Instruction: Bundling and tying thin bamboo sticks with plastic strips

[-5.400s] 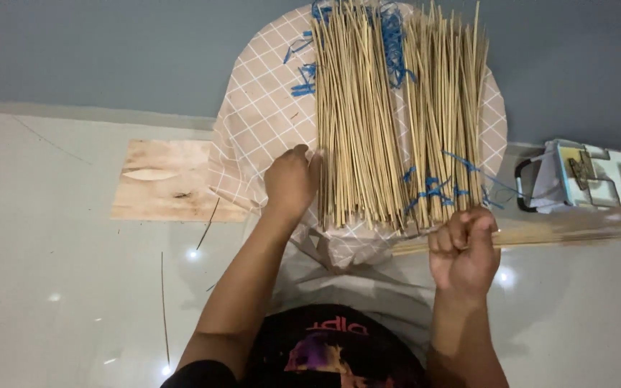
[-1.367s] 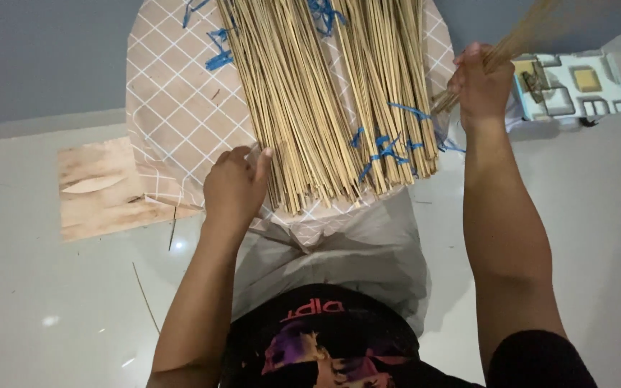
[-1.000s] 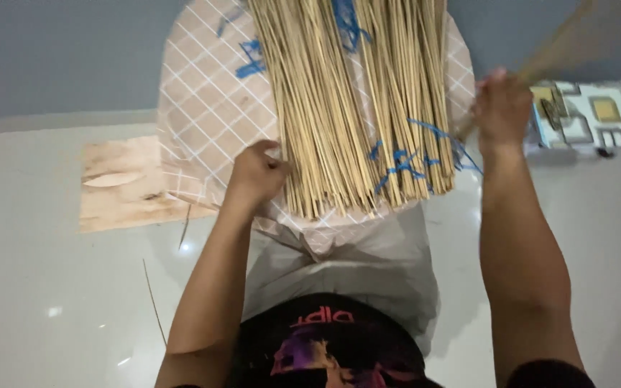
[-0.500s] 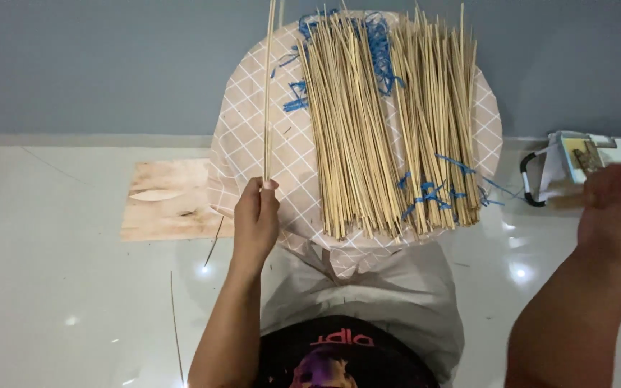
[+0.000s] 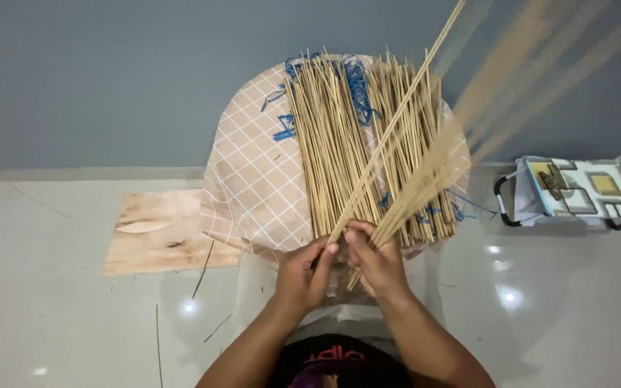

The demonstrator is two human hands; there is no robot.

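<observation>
Bamboo sticks (image 5: 425, 183) gripped in right hand (image 5: 376, 260); one stick (image 5: 389, 129) pinched by left hand (image 5: 302, 273).

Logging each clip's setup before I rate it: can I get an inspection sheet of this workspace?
Surface: glossy white tiled floor; a round pad under a peach checked cloth leans toward the grey wall.
Job's things: pile of thin pale bamboo sticks with blue string scraps on the cloth; one single stick and a blurred bunch of sticks raised.
Clutter: flat plywood piece; stray slivers on the floor.
Grips: left hand pinches the single stick; right hand holds the bunch.
Cables: nothing seen.
Surroundings: grey wall; small patterned box with black handles.
</observation>
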